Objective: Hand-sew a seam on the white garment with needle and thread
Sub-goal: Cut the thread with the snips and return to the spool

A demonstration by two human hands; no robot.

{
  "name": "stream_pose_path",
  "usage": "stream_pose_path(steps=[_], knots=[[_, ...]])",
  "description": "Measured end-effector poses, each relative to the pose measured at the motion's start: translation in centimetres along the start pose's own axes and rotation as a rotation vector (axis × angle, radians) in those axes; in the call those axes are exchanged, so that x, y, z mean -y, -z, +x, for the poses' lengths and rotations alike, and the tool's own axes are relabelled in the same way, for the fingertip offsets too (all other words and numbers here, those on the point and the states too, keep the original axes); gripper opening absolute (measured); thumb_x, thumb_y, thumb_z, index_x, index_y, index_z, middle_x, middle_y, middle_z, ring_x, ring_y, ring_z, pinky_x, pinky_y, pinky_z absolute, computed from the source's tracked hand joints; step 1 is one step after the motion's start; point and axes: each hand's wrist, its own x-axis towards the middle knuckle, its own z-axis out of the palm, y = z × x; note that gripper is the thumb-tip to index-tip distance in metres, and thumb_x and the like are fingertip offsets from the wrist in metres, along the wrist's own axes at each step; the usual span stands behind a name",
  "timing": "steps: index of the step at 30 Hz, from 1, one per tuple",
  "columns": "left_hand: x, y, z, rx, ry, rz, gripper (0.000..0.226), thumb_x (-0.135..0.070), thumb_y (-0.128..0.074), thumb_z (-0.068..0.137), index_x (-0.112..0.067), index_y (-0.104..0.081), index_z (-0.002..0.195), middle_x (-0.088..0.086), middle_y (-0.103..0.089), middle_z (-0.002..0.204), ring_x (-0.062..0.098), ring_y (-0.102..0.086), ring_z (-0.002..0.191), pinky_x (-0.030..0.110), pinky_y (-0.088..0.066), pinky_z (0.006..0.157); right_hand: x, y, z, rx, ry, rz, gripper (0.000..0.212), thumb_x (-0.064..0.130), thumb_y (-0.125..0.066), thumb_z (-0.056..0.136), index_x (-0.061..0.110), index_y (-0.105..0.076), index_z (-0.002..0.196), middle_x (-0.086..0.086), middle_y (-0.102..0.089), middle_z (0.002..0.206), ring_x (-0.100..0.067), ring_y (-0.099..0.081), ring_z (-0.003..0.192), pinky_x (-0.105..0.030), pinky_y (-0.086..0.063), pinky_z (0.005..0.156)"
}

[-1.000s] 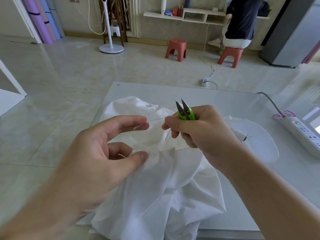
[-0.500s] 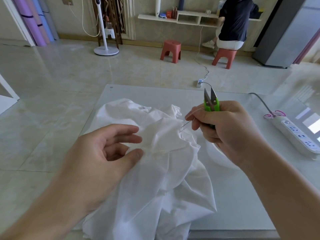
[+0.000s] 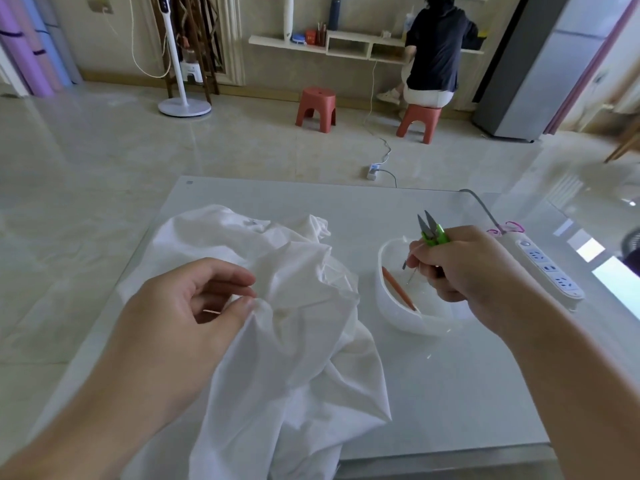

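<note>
Two hands are at work above your pale table (image 3: 450, 393). Your left hand (image 3: 180, 323) pinches a fold of the white garment (image 3: 301, 341) between thumb and fingertips, the other fingers (image 3: 228, 271) loosely curled over it; a short reddish strand of thread (image 3: 212, 311) shows in the hollow of that palm. The garment lies crumpled across the left and middle of the table, its lower part spilling over the near edge.

Your right hand (image 3: 467, 268) is curled around the green thread snips (image 3: 431, 232), whose two blades point up and away from you, slightly parted. Its thumb and forefinger also pinch the needle (image 3: 411, 277) (a thin metal sliver, pointing down), and that hand hangs over a white bowl (image 3: 391, 306) just beside the garment. An orange pencil-like stick (image 3: 398, 289) lies slanted inside the bowl. Whether thread runs from the needle is too fine to tell.

A white power strip (image 3: 547, 268) lies along the right edge of the table, a grey cable (image 3: 479, 206) leading from its far end. Beyond the table, on the glossy tiled floor, stand two red stools (image 3: 316, 105); a person in a dark top (image 3: 436, 46) sits on the right-hand one, facing a wall shelf (image 3: 287, 43). A white fan stand (image 3: 183, 105) is at the left, a grey cabinet (image 3: 530, 74) at the right.
</note>
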Motion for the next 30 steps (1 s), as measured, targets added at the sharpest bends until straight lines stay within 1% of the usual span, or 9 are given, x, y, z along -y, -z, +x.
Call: stream_pose_path(steps=[3, 5, 10, 13, 17, 20, 25, 28, 30], knots=[[0.3, -0.5, 0.2, 0.034, 0.012, 0.118, 0.037, -0.013, -0.081, 0.088, -0.049, -0.073, 0.096, -0.020, -0.078, 0.092, 0.008, -0.075, 0.086, 0.048, -0.061, 0.089, 0.0, 0.4, -0.1, 0.020, 0.016, -0.022, 0.024, 0.004, -0.059, 0.100, -0.006, -0.071, 0.082, -0.004, -0.047, 0.057, -0.014, -0.032, 0.045, -0.026, -0.022, 0.047], [0.4, -1.0, 0.4, 0.062, 0.018, 0.175, 0.037, -0.015, -0.080, 0.089, -0.050, -0.072, 0.096, -0.024, -0.077, 0.092, 0.003, -0.074, 0.088, 0.045, -0.061, 0.090, -0.2, 0.4, 0.1, -0.013, 0.030, -0.176, 0.023, 0.009, -0.063, 0.097, -0.002, -0.073, 0.080, -0.004, -0.051, 0.057, -0.018, -0.039, 0.049, -0.029, -0.028, 0.052], [0.3, -2.1, 0.3, 0.057, -0.058, 0.279, 0.026, -0.015, -0.075, 0.092, -0.041, -0.074, 0.095, -0.034, -0.072, 0.092, -0.014, -0.066, 0.093, 0.015, -0.049, 0.080, -1.1, 0.2, 1.4, -0.074, -0.022, -0.579, 0.014, 0.016, -0.065, 0.090, 0.007, -0.072, 0.082, -0.005, -0.053, 0.063, -0.025, -0.045, 0.058, -0.031, -0.033, 0.057], [0.1, -2.7, 0.3, 0.082, -0.118, 0.392, 0.029, -0.013, -0.070, 0.095, -0.041, -0.071, 0.103, -0.031, -0.069, 0.098, -0.018, -0.058, 0.102, 0.006, -0.041, 0.077, -1.5, -0.1, 2.1, -0.047, -0.054, -0.603, 0.013, 0.015, -0.063, 0.087, 0.005, -0.073, 0.086, -0.006, -0.052, 0.066, -0.026, -0.045, 0.061, -0.031, -0.034, 0.059], [-1.0, -4.0, -0.3, 0.121, -0.294, 0.521, 0.029, -0.019, -0.064, 0.095, -0.042, -0.067, 0.112, -0.033, -0.057, 0.116, -0.009, -0.053, 0.115, 0.007, -0.039, 0.085, -1.7, 0.3, 2.7, -0.020, -0.073, -0.578, 0.011, 0.016, -0.065, 0.085, 0.010, -0.073, 0.080, -0.007, -0.057, 0.070, -0.027, -0.048, 0.062, -0.033, -0.036, 0.061], [-2.0, -5.4, -0.8, 0.181, -0.393, 0.510, 0.027, -0.018, -0.067, 0.093, -0.039, -0.069, 0.111, -0.032, -0.058, 0.116, -0.010, -0.051, 0.118, 0.005, -0.039, 0.093, -1.8, 0.3, 3.1, 0.024, -0.102, -0.571, 0.012, 0.014, -0.067, 0.084, 0.004, -0.074, 0.086, -0.009, -0.055, 0.070, -0.028, -0.045, 0.061, -0.033, -0.035, 0.058], [-3.4, -8.8, -0.4, 0.227, -0.344, 0.397, 0.021, -0.022, -0.070, 0.095, -0.039, -0.071, 0.106, -0.035, -0.063, 0.108, -0.014, -0.055, 0.113, -0.001, -0.036, 0.090, -2.6, 0.1, 3.3, 0.139, -0.159, -0.539, 0.011, 0.012, -0.067, 0.083, 0.002, -0.069, 0.078, -0.010, -0.051, 0.068, -0.027, -0.044, 0.061, -0.033, -0.034, 0.056], [-4.0, -10.9, 0.6, 0.257, -0.318, 0.393, 0.019, -0.022, -0.066, 0.099, -0.038, -0.069, 0.108, -0.034, -0.064, 0.104, -0.020, -0.049, 0.113, -0.005, -0.035, 0.086, -2.9, 0.7, 3.3, 0.218, -0.127, -0.522, 0.026, 0.025, -0.062, 0.097, 0.003, -0.068, 0.083, -0.012, -0.058, 0.074, -0.029, -0.048, 0.067, -0.037, -0.038, 0.065], [-4.1, -11.9, 1.2, 0.272, -0.308, 0.407, 0.022, -0.020, -0.062, 0.101, -0.037, -0.069, 0.112, -0.031, -0.064, 0.107, -0.017, -0.050, 0.113, -0.004, -0.036, 0.086, -3.0, 1.3, 3.4, 0.217, -0.086, -0.526, 0.023, 0.018, -0.056, 0.099, 0.003, -0.064, 0.084, -0.014, -0.062, 0.079, -0.029, -0.049, 0.069, -0.037, -0.038, 0.065]])
